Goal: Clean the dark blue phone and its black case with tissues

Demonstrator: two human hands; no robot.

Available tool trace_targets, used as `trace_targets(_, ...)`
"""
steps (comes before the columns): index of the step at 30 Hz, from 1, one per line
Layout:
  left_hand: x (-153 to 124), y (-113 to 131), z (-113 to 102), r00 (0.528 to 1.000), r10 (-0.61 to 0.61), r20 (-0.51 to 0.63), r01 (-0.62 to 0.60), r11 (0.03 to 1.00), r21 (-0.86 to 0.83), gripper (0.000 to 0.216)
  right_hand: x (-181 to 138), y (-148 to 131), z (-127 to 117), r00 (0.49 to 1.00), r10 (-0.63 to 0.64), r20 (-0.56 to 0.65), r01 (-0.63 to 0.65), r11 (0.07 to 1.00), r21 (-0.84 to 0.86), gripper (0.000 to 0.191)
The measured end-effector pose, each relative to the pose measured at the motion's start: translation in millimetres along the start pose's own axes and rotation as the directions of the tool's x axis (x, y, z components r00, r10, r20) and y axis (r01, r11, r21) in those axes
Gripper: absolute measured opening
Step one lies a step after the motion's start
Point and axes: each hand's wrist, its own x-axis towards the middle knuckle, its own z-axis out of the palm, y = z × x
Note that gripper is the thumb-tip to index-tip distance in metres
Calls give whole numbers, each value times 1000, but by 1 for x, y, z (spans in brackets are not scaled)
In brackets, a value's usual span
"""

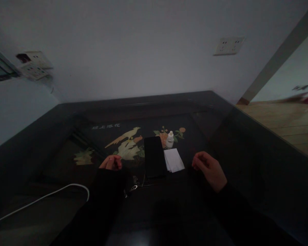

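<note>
Dark, glossy surface (246,143) with a pale inlaid bird-and-flower picture at its middle, pushed into a corner of white walls. Near the front edge, both hands in black sleeves, well apart.

Left hand (111,162) curled into a loose fist, knuckles up, just left of a flat black rectangular phone (154,157); too dim to judge whether empty or closed on something. Right hand (209,169) with fingers bent loosely inward, nothing visibly gripped, near but not touching a small stack of white folded wipes (174,160).

Phone lying flat between the two hands, long side pointing toward the far edge. Wipes just beside the phone's right side, possibly touching it. Behind the wipes, toward the far edge, a small white plastic dropper bottle (169,140), upright, cap on.

Close to the front edge, by the left sleeve, a small glinting metal object (133,187), too dark to identify. Toward the front-left corner, a thin white cable (41,198) curving across. On the back wall, a white double socket plate (229,45).
</note>
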Motion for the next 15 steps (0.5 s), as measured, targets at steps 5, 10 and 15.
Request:
trace_targets(5, -6, 4, 6, 999, -7, 42, 6, 999, 45, 28, -2, 1, 0, 1000, -10, 19, 11, 1000, -15, 24)
trace_targets(10, -17, 15, 15, 999, 0, 54, -5, 995, 101, 25, -4, 4, 0, 999, -20, 27, 20, 1000, -13, 21)
trace_targets(15, -22, 17, 18, 998, -21, 59, 13, 992, 129, 24, -5, 7, 1, 999, -32, 32, 32, 999, 14, 22)
